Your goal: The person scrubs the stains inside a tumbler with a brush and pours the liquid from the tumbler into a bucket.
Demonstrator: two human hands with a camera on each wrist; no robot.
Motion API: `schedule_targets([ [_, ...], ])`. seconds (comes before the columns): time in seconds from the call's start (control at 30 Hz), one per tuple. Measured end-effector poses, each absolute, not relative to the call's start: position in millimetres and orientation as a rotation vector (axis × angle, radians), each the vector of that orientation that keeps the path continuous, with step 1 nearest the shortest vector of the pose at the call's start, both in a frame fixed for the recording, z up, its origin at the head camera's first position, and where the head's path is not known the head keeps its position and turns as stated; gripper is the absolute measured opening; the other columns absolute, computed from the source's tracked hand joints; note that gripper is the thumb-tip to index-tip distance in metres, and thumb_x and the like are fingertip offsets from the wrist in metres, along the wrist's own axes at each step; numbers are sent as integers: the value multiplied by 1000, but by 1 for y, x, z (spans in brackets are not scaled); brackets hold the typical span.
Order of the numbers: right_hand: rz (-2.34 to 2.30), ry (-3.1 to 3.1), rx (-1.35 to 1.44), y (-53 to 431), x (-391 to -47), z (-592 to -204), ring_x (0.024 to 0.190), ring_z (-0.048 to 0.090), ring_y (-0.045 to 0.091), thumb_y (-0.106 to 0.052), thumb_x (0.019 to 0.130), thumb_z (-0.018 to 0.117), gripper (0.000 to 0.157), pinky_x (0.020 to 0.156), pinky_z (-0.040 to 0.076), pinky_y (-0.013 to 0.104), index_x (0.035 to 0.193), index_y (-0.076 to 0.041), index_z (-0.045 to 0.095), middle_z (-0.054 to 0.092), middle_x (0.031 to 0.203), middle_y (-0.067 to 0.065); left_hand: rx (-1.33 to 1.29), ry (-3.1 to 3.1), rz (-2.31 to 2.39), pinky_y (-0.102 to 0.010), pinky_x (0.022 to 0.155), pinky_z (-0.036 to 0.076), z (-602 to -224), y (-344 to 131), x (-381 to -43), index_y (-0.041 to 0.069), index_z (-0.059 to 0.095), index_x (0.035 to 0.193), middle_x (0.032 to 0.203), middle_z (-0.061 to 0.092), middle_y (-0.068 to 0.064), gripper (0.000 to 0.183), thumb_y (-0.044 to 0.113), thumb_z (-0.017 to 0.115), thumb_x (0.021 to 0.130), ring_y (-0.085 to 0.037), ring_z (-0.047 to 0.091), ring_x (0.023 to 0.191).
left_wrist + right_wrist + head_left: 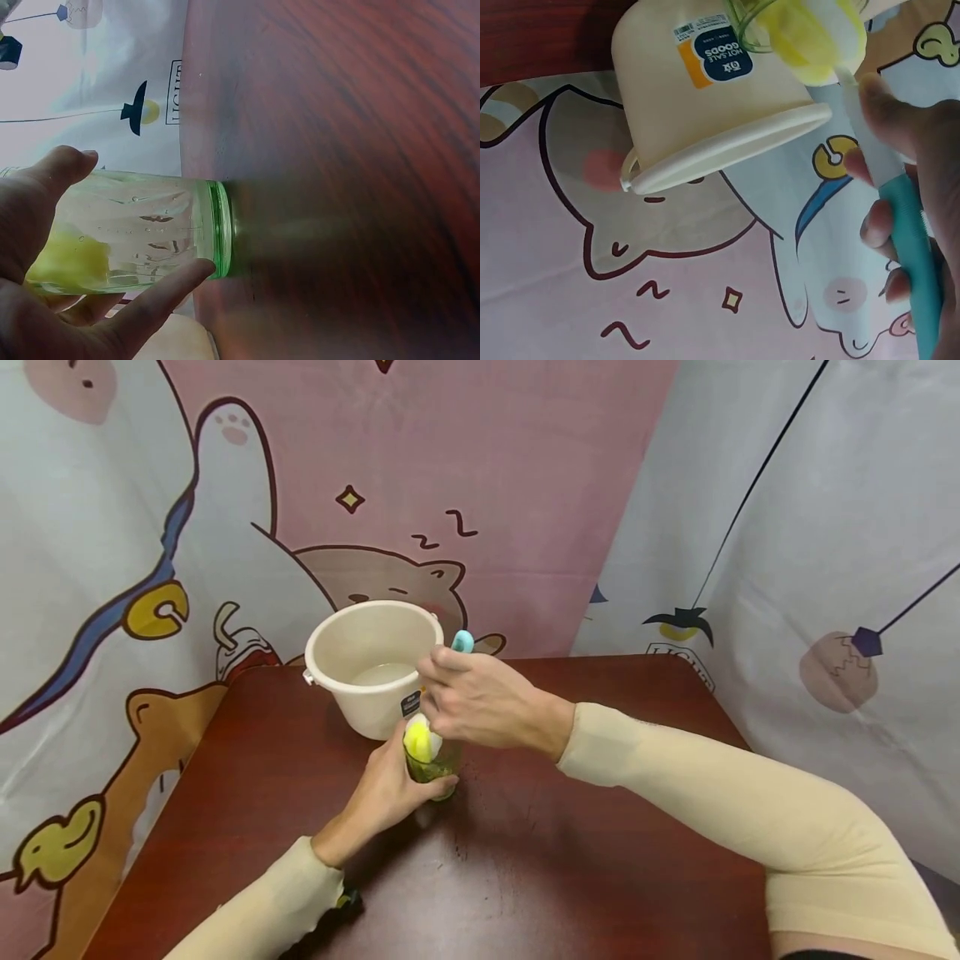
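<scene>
Left hand (384, 789) is gripping the glass (154, 202); right hand (483, 700) is holding the brush (906, 217), apparently inserting its sponge head (810, 37). Next move is likely requiring downward pressure.

The green-tinted glass (154, 232) lies sideways across the view, its thick base turned toward the desk (352, 187); whether the two touch is hard to tell. The left grip (41, 322), a bare hand, holds the glass around its mouth end, the thumb on one side and the fingers on the other, one finger stretched along the wall to the base. Inside the glass, near the mouth end, sits a blurred yellow thing (75, 262); clear droplets dot the wall. Behind the glass hangs a pale cloth (150, 37) printed with a dark bird shape, a yellow disc and the word "LIGHT". Below the glass, a pale rounded thing (176, 341) shows partly.
</scene>
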State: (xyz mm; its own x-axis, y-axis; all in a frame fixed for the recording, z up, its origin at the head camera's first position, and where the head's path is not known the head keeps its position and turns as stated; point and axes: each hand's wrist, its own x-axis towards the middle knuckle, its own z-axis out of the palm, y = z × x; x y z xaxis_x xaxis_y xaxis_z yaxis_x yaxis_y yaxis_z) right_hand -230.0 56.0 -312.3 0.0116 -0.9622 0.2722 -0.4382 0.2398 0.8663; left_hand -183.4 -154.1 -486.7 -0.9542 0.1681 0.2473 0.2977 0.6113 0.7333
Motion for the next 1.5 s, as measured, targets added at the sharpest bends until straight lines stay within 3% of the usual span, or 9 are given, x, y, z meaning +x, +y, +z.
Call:
schedule_targets([
  [0.27, -838, -1645, 1337, 53, -232, -305, 95, 53, 19, -21, 102, 72, 20, 103, 35, 36, 84, -25, 81, 72, 80, -6, -405, -2681, -1231, -50, 100, 66, -485, -154, -184, 14, 48, 169, 130, 81, -11, 104, 38, 106, 86, -29, 80, 116],
  [0.5, -942, -1694, 1359, 50, -230, -299, 94, 53, 18, -24, 107, 68, 29, 101, 32, 37, 80, -31, 76, 73, 79, -6, -412, -2671, -1203, -50, 97, 67, -489, -154, -184, 14, 56, 156, 122, 82, -9, 91, 39, 106, 85, -28, 81, 111],
  [0.67, -912, -1778, 1405, 49, -227, -296, 96, 57, 20, -26, 104, 72, 29, 102, 31, 38, 75, -32, 75, 74, 72, -9, -394, -2688, -1226, -48, 97, 67, -492, -152, -183, 17, 57, 154, 123, 82, -8, 89, 41, 107, 84, -26, 81, 111],
  [0.8, -881, -1865, 1447, 50, -225, -294, 100, 59, 21, -39, 97, 80, 25, 105, 32, 38, 74, -30, 76, 74, 71, -10, -371, -2707, -1237, -48, 98, 67, -493, -150, -182, 17, 57, 156, 124, 82, -7, 92, 42, 107, 84, -26, 81, 112],
  [0.93, -830, -1979, 1496, 54, -227, -293, 103, 62, 23, -57, 95, 83, 36, 107, 35, 40, 72, -29, 77, 78, 76, -5, -363, -2713, -1247, -47, 98, 67, -493, -148, -180, 16, 57, 157, 125, 82, -7, 92, 40, 107, 84, -26, 81, 113],
  [1.2, -641, -2052, 1465, 67, -230, -304, 96, 64, 25, -70, 95, 83, 47, 104, 41, 42, 77, -27, 82, 78, 83, 2, -368, -2710, -1224, -47, 98, 65, -493, -147, -180, 14, 56, 156, 122, 81, -6, 93, 40, 107, 83, -24, 79, 109],
  [1.37, -604, -1887, 1442, 67, -224, -314, 96, 62, 23, -59, 100, 82, 30, 101, 43, 40, 97, -30, 84, 80, 87, 1, -365, -2713, -1192, -46, 98, 65, -492, -149, -181, 16, 55, 156, 125, 80, -6, 94, 40, 108, 83, -24, 78, 110],
  [1.43, -629, -1788, 1425, 65, -222, -316, 91, 59, 21, -44, 102, 83, 14, 98, 42, 39, 97, -30, 81, 79, 86, 0, -369, -2704, -1190, -46, 97, 65, -491, -150, -181, 16, 54, 158, 125, 80, -7, 95, 40, 107, 83, -24, 78, 109],
  [1.5, -657, -1715, 1401, 62, -222, -316, 87, 56, 20, -29, 103, 82, 10, 97, 42, 37, 95, -30, 77, 77, 84, -2, -378, -2692, -1191, -46, 95, 65, -490, -151, -182, 16, 53, 159, 125, 80, -7, 95, 40, 106, 84, -24, 79, 109],
])
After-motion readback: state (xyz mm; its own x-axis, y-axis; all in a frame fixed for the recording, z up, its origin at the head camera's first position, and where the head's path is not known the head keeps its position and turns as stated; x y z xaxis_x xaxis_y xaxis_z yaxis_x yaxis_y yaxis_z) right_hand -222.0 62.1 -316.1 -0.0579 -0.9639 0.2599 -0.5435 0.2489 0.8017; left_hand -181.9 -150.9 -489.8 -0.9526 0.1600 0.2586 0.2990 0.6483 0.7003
